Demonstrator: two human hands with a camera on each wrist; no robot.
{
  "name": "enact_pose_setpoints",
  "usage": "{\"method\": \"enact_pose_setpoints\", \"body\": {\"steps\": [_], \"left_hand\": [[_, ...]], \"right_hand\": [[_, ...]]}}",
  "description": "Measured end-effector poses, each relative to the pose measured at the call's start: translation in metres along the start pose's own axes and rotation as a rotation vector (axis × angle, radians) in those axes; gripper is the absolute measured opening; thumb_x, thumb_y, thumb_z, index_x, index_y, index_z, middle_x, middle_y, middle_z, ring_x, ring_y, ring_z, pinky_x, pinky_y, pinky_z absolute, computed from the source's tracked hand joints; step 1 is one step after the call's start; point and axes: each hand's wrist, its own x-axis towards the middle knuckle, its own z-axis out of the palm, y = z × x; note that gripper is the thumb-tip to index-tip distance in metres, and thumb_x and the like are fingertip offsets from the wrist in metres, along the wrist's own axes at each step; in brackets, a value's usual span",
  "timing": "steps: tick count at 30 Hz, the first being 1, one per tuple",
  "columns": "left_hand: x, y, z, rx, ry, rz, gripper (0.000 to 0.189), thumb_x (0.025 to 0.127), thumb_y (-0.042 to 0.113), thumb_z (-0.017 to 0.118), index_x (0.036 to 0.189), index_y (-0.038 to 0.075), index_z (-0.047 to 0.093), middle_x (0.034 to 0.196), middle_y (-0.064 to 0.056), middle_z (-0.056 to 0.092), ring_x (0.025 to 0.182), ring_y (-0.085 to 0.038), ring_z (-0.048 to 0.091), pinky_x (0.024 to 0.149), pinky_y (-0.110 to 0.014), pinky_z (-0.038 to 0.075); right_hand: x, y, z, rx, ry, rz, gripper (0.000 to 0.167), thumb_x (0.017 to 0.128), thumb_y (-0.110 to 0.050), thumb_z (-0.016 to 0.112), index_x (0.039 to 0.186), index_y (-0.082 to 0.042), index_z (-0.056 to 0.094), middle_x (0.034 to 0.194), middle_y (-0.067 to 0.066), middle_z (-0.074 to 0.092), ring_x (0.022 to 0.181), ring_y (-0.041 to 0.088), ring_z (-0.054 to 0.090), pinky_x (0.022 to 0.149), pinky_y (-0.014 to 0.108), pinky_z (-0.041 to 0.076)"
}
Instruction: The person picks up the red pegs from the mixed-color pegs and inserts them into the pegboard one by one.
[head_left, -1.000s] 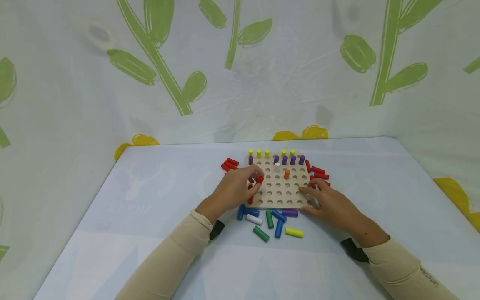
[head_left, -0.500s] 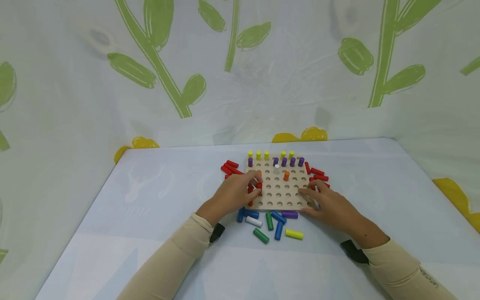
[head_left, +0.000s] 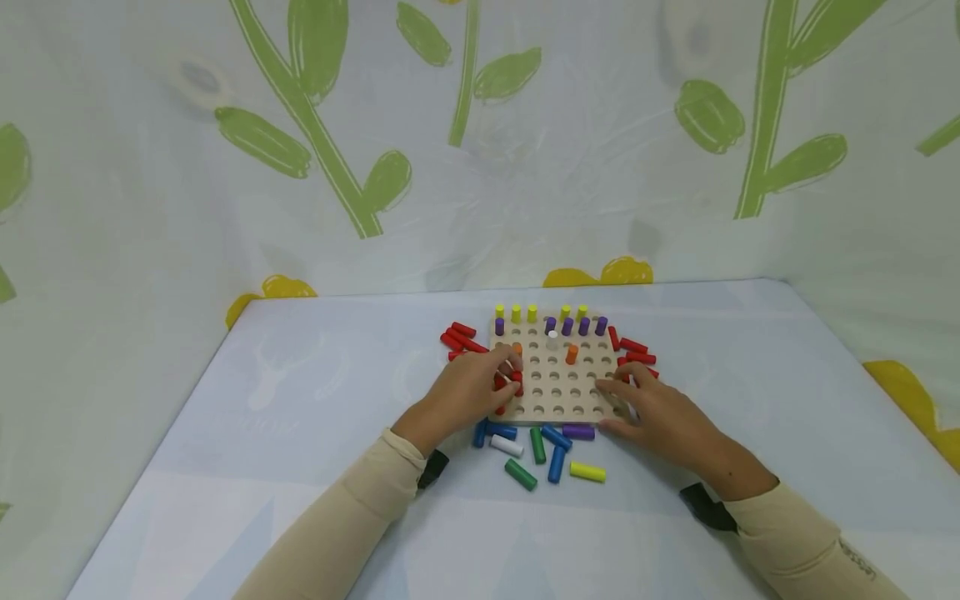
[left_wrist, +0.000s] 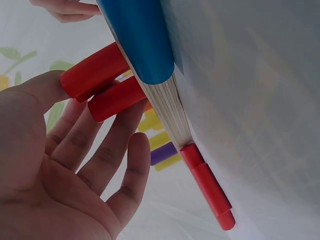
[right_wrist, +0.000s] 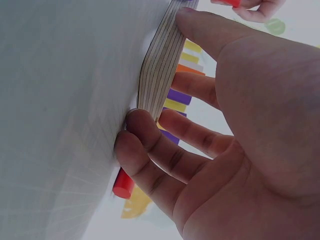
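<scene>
A wooden pegboard (head_left: 548,401) lies flat on the table with coloured pegs standing in some holes. My left hand (head_left: 465,385) is over its left side, pinching a red peg (head_left: 518,387) that stands upright at the board. In the left wrist view the thumb tip lies by a red peg (left_wrist: 95,70), with another red peg (left_wrist: 116,100) beside it; the fingers are behind them. My right hand (head_left: 660,412) holds the board's near right corner. In the right wrist view, thumb and fingers bend around the layered board edge (right_wrist: 160,70).
Yellow pegs (head_left: 532,313) and purple pegs (head_left: 567,327) stand in the far rows, with a white peg (head_left: 552,340) and an orange peg (head_left: 572,355) nearer. Loose red pegs lie on both sides. Blue, green (head_left: 521,474), white, purple and yellow (head_left: 587,472) pegs lie in front.
My left hand has lowered the red peg from above the board and brought it slightly nearer to me. The right hand stays at the corner. The head view has tilted slightly.
</scene>
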Motion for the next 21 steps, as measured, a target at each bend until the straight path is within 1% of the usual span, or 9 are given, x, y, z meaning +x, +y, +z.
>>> {"method": "enact_pose_setpoints", "body": {"steps": [3,7,11,15,17,21], "left_hand": [[-0.0004,0.0000,-0.0001,0.013,0.005,0.000,0.026,0.093,0.028,0.072,0.116,0.020,0.062,0.108,0.001,0.074,0.092,-0.013,0.068,0.073,-0.019,0.055],[-0.0008,0.0001,0.0008,0.026,-0.003,-0.007,0.026,0.093,0.028,0.072,0.116,0.020,0.062,0.107,0.001,0.074,0.091,-0.012,0.068,0.071,-0.019,0.054],[-0.0004,0.0011,0.0006,0.032,0.002,-0.009,0.025,0.093,0.029,0.072,0.115,0.020,0.063,0.105,0.002,0.074,0.088,-0.012,0.067,0.070,-0.019,0.054],[-0.0008,0.0023,0.0009,0.036,0.002,-0.016,0.024,0.093,0.029,0.072,0.114,0.021,0.063,0.104,0.002,0.074,0.085,-0.011,0.066,0.070,-0.019,0.053],[-0.0009,0.0030,0.0008,0.040,0.003,-0.018,0.024,0.093,0.029,0.072,0.114,0.021,0.063,0.104,0.002,0.075,0.084,-0.011,0.065,0.070,-0.019,0.053],[-0.0020,0.0036,0.0014,0.042,0.011,-0.014,0.023,0.093,0.028,0.072,0.113,0.020,0.064,0.103,0.002,0.075,0.081,-0.010,0.064,0.069,-0.019,0.052]], "right_hand": [[0.0004,-0.0005,-0.0003,0.000,0.002,-0.001,0.065,0.081,-0.043,0.081,0.137,-0.018,0.062,0.128,0.016,0.054,0.091,0.021,0.060,0.074,0.037,0.061],[-0.0003,-0.0010,-0.0003,0.007,-0.004,-0.003,0.065,0.081,-0.042,0.082,0.137,-0.017,0.062,0.127,0.017,0.054,0.090,0.021,0.059,0.074,0.036,0.061],[-0.0004,-0.0013,-0.0008,-0.001,0.006,-0.006,0.065,0.080,-0.042,0.082,0.137,-0.017,0.062,0.127,0.016,0.054,0.089,0.020,0.059,0.072,0.036,0.060],[-0.0002,-0.0016,-0.0012,0.001,0.002,-0.007,0.064,0.081,-0.041,0.082,0.137,-0.017,0.062,0.127,0.017,0.054,0.083,0.017,0.056,0.067,0.031,0.058],[0.0000,-0.0016,-0.0020,0.001,-0.001,-0.008,0.065,0.081,-0.041,0.082,0.137,-0.017,0.062,0.127,0.017,0.054,0.083,0.017,0.056,0.067,0.030,0.058],[-0.0003,-0.0013,-0.0018,-0.005,0.002,-0.014,0.065,0.081,-0.042,0.082,0.137,-0.017,0.062,0.129,0.018,0.054,0.088,0.020,0.059,0.072,0.035,0.060]]}}
